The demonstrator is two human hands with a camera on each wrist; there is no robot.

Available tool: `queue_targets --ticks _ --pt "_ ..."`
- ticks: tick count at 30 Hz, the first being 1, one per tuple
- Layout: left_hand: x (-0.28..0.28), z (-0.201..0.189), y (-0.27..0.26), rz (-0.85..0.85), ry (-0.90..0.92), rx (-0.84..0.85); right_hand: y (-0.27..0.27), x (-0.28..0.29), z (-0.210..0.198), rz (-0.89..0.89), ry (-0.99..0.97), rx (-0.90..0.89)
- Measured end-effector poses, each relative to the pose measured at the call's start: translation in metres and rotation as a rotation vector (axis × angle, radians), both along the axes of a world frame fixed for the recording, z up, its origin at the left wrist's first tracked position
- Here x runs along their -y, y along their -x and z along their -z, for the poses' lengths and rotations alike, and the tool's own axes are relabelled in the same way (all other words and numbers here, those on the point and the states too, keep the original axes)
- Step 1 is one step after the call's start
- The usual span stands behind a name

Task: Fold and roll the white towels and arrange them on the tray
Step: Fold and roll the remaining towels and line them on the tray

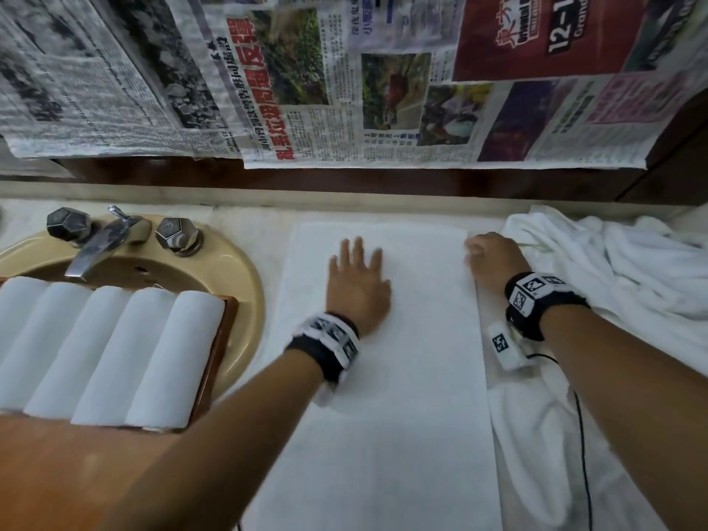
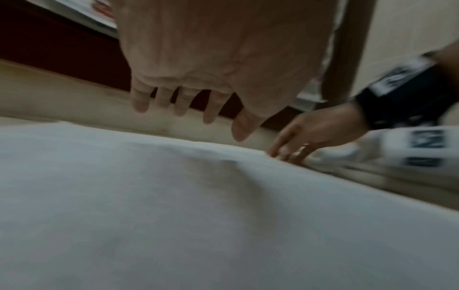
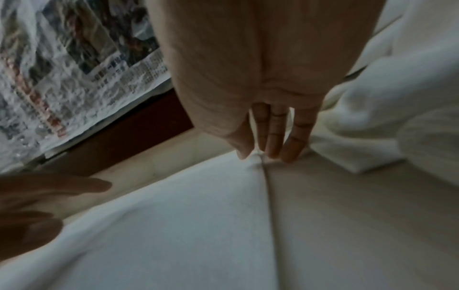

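A white towel [image 1: 383, 358] [image 2: 174, 196] [image 3: 186, 215] lies flat on the counter in front of me. My left hand [image 1: 356, 262] [image 2: 198, 109] rests on its far half with straight, spread fingers. My right hand [image 1: 479, 251] [image 3: 261, 155] pinches the towel's far right corner between thumb and fingers; the left wrist view shows this right hand [image 2: 295, 149] at the towel's edge. To the left, a wooden tray [image 1: 226, 339] sits over the sink and holds several rolled white towels [image 1: 107, 346] side by side.
A heap of loose white towels [image 1: 613, 270] [image 3: 385, 98] lies at the right, reaching down beside the flat towel. The beige sink [image 1: 237, 270] with its metal faucet [image 1: 95, 247] is at the left. Newspaper [image 1: 344, 90] covers the wall behind. A black cable [image 1: 582, 435] hangs by my right forearm.
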State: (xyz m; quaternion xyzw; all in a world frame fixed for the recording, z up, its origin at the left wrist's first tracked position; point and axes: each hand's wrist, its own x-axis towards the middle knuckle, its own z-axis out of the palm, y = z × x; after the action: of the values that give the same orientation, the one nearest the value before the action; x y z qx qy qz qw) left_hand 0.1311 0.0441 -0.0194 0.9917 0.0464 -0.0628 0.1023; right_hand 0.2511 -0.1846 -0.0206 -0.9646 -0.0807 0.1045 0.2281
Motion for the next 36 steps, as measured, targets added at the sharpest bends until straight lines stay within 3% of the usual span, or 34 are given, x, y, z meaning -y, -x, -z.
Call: queue_targets --ticks 4,7,16,19,24,28,31,36 --pt "0.076 0.011 0.034 0.076 0.197 0.145 0.005 -0.002 0.004 0.112 -0.044 -0.01" --pt "0.113 0.018 0.038 0.089 0.169 0.114 0.004 -0.008 0.007 0.16 -0.069 -0.041" --pt "0.152 0.009 0.014 0.014 0.157 0.023 -0.002 0.005 -0.01 0.21 -0.241 -0.138" --pt "0.158 0.004 0.008 -0.027 0.246 0.013 -0.002 0.011 -0.02 0.205 -0.284 -0.136" --pt "0.146 -0.018 0.005 -0.3 0.675 -0.071 -0.002 0.009 -0.038 0.221 -0.396 -0.144" --pt "0.118 -0.037 0.004 -0.471 0.947 -0.035 0.003 -0.021 -0.057 0.206 -0.484 -0.112" --pt "0.088 -0.047 0.008 -0.542 1.047 0.028 0.007 -0.058 -0.07 0.17 -0.528 -0.073" --pt "0.021 -0.055 0.019 -0.607 1.057 0.15 0.016 -0.129 -0.077 0.087 -0.583 -0.033"
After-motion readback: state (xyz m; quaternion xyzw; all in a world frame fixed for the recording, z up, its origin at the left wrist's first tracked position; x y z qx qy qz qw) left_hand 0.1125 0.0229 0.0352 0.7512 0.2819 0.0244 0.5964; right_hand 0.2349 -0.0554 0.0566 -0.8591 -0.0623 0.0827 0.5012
